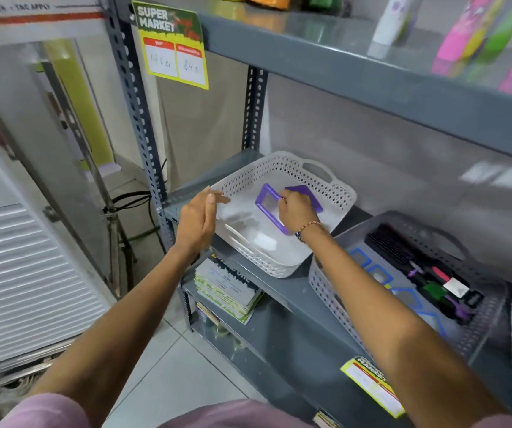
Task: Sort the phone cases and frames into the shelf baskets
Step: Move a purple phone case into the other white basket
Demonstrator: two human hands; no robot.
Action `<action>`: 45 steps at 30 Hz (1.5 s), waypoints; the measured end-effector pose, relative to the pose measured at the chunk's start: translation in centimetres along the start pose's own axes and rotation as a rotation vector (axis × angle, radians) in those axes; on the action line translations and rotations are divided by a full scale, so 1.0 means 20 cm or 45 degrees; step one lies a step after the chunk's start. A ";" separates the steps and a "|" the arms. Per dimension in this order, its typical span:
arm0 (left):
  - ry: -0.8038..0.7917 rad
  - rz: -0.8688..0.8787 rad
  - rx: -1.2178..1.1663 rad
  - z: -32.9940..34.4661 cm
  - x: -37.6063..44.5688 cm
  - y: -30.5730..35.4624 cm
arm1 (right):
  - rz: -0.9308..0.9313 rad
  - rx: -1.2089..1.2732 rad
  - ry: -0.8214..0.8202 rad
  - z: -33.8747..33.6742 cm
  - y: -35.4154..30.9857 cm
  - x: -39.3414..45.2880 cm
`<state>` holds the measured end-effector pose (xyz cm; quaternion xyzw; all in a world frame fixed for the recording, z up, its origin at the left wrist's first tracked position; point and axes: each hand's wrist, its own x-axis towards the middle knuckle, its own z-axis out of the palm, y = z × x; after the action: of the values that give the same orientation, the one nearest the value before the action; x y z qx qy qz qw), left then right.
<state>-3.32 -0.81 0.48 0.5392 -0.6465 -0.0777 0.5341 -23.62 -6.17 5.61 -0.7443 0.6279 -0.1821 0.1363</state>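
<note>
Right hand (295, 211) seemingly pinching purple frame (268, 208) inside white basket (335, 193) on grey shelf (282, 291)

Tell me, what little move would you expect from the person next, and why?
Probably the right hand lowers the purple frame flat onto the white basket floor and opens its grip. The frame is already inside the basket, tilted, pinched at its edge beside another purple piece. The left hand is open at the basket's near corner, seemingly steadying it.

"SUPER MARKET" on yellow shelf price tag (171, 46)
</note>
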 end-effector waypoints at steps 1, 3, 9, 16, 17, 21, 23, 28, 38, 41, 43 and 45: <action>-0.011 0.029 -0.013 0.01 -0.01 0.07 | 0.038 0.139 0.061 -0.05 0.03 -0.05; -0.067 0.064 -0.040 0.04 -0.04 0.22 | 0.115 0.401 0.186 -0.15 0.09 -0.16; -0.308 0.281 -0.112 0.26 -0.27 0.72 | 0.411 0.951 0.508 -0.46 0.40 -0.56; -0.633 0.745 -0.131 0.57 -0.73 1.17 | 0.713 1.173 0.802 -0.77 0.92 -1.12; -0.657 0.786 -0.099 0.60 -0.79 1.20 | 0.750 1.192 0.831 -0.81 0.97 -1.20; -0.679 0.804 0.055 0.70 -0.97 1.27 | 0.876 1.109 0.931 -0.90 1.16 -1.49; -0.667 0.775 0.137 0.71 -0.99 1.26 | 0.943 1.063 0.949 -0.93 1.22 -1.60; -0.603 0.803 0.272 0.73 -1.02 1.24 | 1.242 0.712 0.601 -0.96 1.37 -1.74; -0.588 0.556 0.365 0.74 -1.04 1.31 | 1.433 0.300 0.210 -0.90 1.32 -1.77; -0.600 0.607 0.388 0.73 -1.04 1.30 | 1.460 0.224 0.238 -0.90 1.30 -1.78; -0.590 0.640 0.396 0.72 -1.04 1.30 | 1.468 0.177 0.230 -0.90 1.30 -1.78; -0.581 0.647 0.383 0.72 -1.04 1.30 | 1.467 0.135 0.205 -0.90 1.28 -1.78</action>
<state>-33.62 19.07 -0.59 0.4029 -0.8663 0.0350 0.2931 -59.47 24.80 7.06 -0.2589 0.9299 -0.1656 0.2023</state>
